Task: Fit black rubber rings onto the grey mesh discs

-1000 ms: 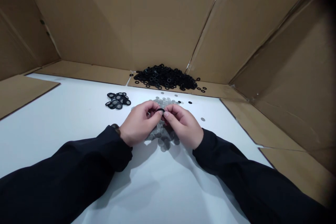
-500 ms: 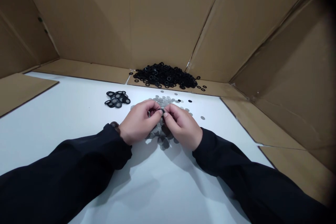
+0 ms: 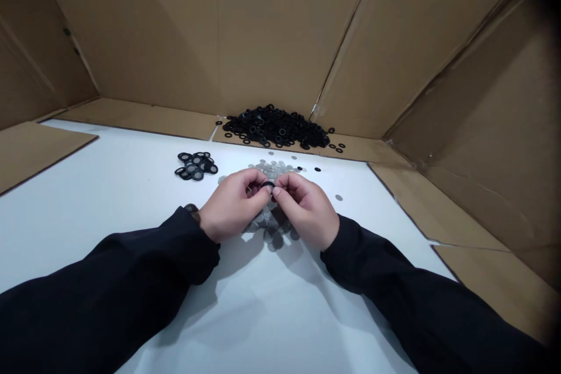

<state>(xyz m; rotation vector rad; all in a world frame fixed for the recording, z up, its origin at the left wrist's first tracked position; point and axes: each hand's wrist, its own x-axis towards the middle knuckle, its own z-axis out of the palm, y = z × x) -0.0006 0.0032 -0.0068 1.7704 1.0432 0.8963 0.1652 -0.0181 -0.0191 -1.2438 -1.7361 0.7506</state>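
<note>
Between the fingertips of both hands is a small black rubber ring, partly covered by the thumbs. My left hand pinches its left side, fingers curled. Its right side is pinched by my right hand. Whether a disc sits inside the ring is hidden. Below and around the hands spreads a pile of thin grey mesh-like discs on the white table. Left of my left hand lies a small heap of black rings with grey discs in them.
A large heap of black rings rests on a cardboard strip at the back. Cardboard walls rise behind and at both sides. Cardboard sheets border the white table. A loose black ring and a grey disc lie to the right.
The ring between my fingertips has turned, and more of its black upper edge shows. Both hands stay in nearly the same place.
</note>
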